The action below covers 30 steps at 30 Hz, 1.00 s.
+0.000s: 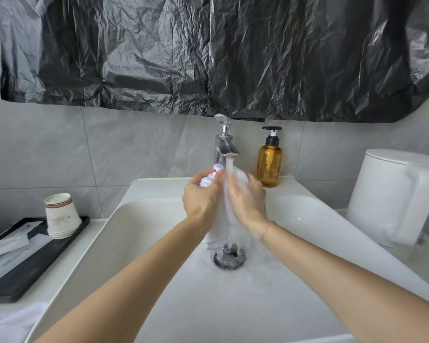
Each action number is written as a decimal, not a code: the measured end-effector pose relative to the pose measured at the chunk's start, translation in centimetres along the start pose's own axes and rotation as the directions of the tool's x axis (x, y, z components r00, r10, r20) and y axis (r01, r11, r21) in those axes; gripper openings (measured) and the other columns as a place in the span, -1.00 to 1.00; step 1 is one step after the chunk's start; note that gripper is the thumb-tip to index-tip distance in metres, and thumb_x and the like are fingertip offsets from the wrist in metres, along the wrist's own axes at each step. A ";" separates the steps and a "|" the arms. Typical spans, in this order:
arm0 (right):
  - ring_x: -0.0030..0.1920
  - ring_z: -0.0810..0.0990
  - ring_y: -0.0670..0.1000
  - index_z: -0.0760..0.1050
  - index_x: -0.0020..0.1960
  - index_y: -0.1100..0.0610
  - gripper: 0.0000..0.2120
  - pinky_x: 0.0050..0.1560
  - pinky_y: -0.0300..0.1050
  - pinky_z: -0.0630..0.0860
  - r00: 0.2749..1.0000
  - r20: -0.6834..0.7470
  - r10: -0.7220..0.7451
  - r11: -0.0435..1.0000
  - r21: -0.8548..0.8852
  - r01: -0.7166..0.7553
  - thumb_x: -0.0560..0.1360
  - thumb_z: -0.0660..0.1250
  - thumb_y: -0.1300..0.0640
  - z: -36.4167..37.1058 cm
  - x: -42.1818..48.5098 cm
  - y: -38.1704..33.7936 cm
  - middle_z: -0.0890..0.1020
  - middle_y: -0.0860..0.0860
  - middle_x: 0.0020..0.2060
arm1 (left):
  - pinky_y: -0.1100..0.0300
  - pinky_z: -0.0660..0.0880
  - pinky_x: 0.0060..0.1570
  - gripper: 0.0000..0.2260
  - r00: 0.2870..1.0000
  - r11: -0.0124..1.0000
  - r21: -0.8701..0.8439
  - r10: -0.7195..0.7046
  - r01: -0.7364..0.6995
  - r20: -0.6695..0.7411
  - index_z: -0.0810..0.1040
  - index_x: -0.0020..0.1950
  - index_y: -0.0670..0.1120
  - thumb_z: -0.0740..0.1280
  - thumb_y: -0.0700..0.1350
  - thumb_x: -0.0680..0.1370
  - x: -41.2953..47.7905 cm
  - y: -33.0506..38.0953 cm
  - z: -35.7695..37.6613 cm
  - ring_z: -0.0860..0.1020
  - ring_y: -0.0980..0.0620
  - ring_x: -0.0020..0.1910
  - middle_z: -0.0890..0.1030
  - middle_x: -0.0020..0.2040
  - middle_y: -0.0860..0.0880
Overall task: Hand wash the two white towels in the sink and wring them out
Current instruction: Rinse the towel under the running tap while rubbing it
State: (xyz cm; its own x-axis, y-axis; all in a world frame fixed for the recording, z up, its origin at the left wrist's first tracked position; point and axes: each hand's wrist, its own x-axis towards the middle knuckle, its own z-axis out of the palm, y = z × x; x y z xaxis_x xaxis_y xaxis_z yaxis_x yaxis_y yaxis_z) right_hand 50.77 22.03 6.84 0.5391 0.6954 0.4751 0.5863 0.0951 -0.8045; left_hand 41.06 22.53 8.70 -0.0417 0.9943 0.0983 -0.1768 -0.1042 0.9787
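Observation:
A wet white towel (221,219) is bunched between both hands over the white sink (139,219), right under the running chrome faucet (224,144). My left hand (201,199) grips its left side and my right hand (248,201) grips its right side. The towel's lower end hangs down toward the drain (229,256). Water streams from the spout onto the towel's top. A second white towel (13,323) lies on the counter at the lower left, partly cut off by the frame edge.
An amber soap pump bottle (269,162) stands right of the faucet. A stack of paper cups (61,216) sits on a black tray (35,268) with packets on the left. A white kettle (394,194) stands on the right. Black plastic sheeting (208,53) hangs above.

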 end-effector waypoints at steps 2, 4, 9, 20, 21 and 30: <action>0.03 0.55 0.18 0.57 0.04 0.04 -0.56 -0.08 -0.10 0.39 0.998 -0.004 -0.064 0.993 -0.103 0.063 0.54 0.09 -0.25 -0.2 0.2 0.3 0.63 0.04 -0.02 | 0.16 0.60 -0.05 -0.81 1.000 0.998 0.061 -0.005 0.004 0.005 0.65 -0.08 0.10 0.45 0.17 0.42 -0.1 -0.1 -0.1 0.66 0.04 -0.14 0.69 -0.19 0.06; 0.03 0.53 0.15 0.59 0.07 -0.03 -0.58 -0.03 -0.08 0.40 0.996 0.061 -0.072 0.990 -0.120 0.079 0.51 0.05 -0.19 -0.8 0.6 0.1 0.64 0.02 0.00 | 0.14 0.60 -0.01 -0.78 0.997 0.996 0.090 -0.018 0.011 0.078 0.64 -0.02 0.08 0.46 0.16 0.43 0.1 0.0 -0.4 0.65 0.03 -0.09 0.69 -0.12 0.04; -0.33 0.39 -0.02 0.42 -0.26 0.03 -0.59 -0.31 -0.13 0.30 0.928 0.302 0.220 0.954 0.133 -0.270 0.55 0.11 -0.26 -2.8 2.0 0.2 0.40 -0.06 -0.40 | 0.08 0.48 0.04 -0.80 0.878 0.956 -0.034 -0.253 0.291 0.406 0.58 0.03 -0.02 0.20 0.02 0.62 0.7 1.6 -1.8 0.60 -0.03 -0.04 0.70 -0.14 -0.03; 0.07 0.54 0.01 0.45 0.28 0.05 -0.56 -0.07 -0.10 0.46 0.948 0.293 0.123 0.917 0.331 -0.221 0.50 0.33 -0.16 -2.1 1.8 -0.2 0.57 -0.04 0.10 | -0.01 0.52 0.09 -0.33 0.888 0.931 -0.211 -0.191 0.299 0.418 0.04 0.60 0.03 0.30 -0.25 0.60 2.1 0.5 -2.1 0.60 -0.02 0.03 0.58 0.08 -0.03; 0.16 0.51 -0.03 0.39 0.34 -0.02 -0.50 0.08 -0.12 0.44 0.965 0.251 0.072 0.955 0.262 -0.139 0.49 0.33 -0.22 -1.9 1.2 -0.2 0.53 -0.08 0.18 | -0.03 0.50 0.16 -0.37 0.896 0.934 -0.205 -0.192 0.292 0.401 0.07 0.60 0.01 0.30 -0.21 0.61 1.9 0.5 -1.9 0.59 -0.05 0.09 0.59 0.13 -0.06; 0.07 0.57 0.02 0.48 0.13 -0.14 -0.61 0.10 -0.06 0.51 0.996 0.000 0.093 0.980 0.178 -0.091 0.38 0.38 -0.28 -1.3 -1.3 -2.1 0.62 -0.06 0.00 | 0.00 0.54 0.15 -0.61 0.930 0.978 -0.143 -0.093 0.152 0.357 0.46 0.39 -0.10 0.16 0.08 0.66 1.3 0.0 -0.3 0.59 -0.15 0.20 0.60 0.24 -0.18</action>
State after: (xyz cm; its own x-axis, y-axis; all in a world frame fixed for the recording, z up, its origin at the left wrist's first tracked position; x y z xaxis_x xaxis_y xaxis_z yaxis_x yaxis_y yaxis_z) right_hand 49.55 20.01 8.38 0.5914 0.7010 0.3986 0.4176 0.1567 -0.8950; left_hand 40.74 23.80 8.81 0.3286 0.9422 0.0651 -0.3198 0.0462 0.9464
